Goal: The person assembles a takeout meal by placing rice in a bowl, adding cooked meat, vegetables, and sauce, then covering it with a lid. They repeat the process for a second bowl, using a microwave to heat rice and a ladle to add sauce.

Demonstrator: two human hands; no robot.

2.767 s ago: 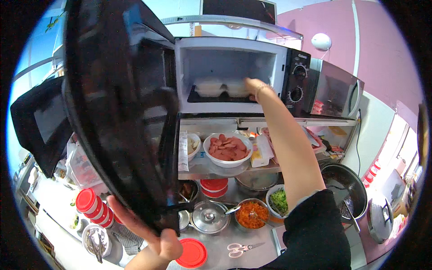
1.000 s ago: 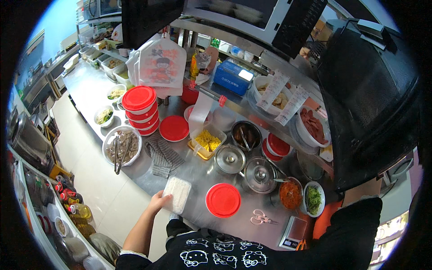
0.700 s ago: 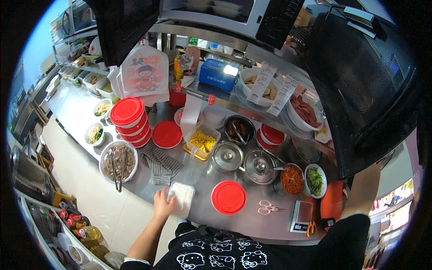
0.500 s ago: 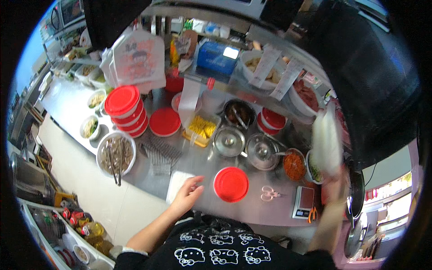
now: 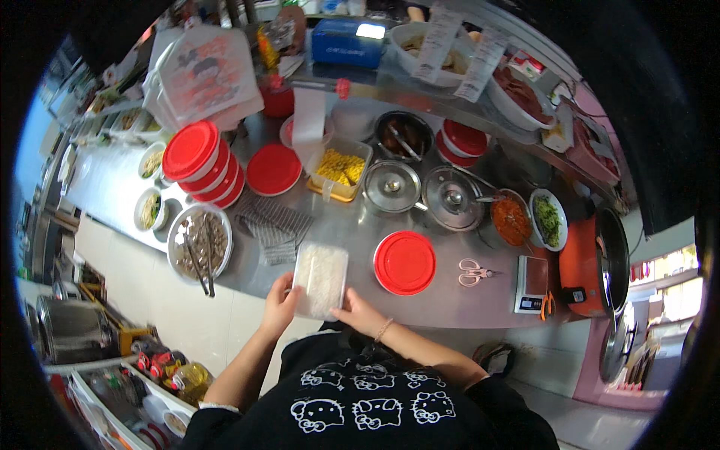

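A clear rectangular plastic box of white rice (image 5: pixel 322 271) lies at the counter's front edge, between my hands. My left hand (image 5: pixel 280 301) grips its left side, the thumb along the rim. My right hand (image 5: pixel 361 313) is closed at its lower right corner, fingers against the side. Just right of the box is a round tub with a red lid (image 5: pixel 405 262). Behind the box lies a striped grey cloth (image 5: pixel 274 228). Whether a clear lid covers the rice is hard to make out.
Left: a bowl of grey pieces with tongs (image 5: pixel 199 247) and stacked red-lidded tubs (image 5: pixel 202 165). Behind: yellow corn (image 5: pixel 339 168) and two lidded steel pots (image 5: pixel 452 198). Right: scissors (image 5: pixel 475 273), a scale (image 5: pixel 532 283), orange-handled snips (image 5: pixel 548 305), and a bowl of chopped greens (image 5: pixel 549 220).
My right hand has come from the far right to the box. A blurred white thing near that hand before is gone from there. My left hand now grips the box.
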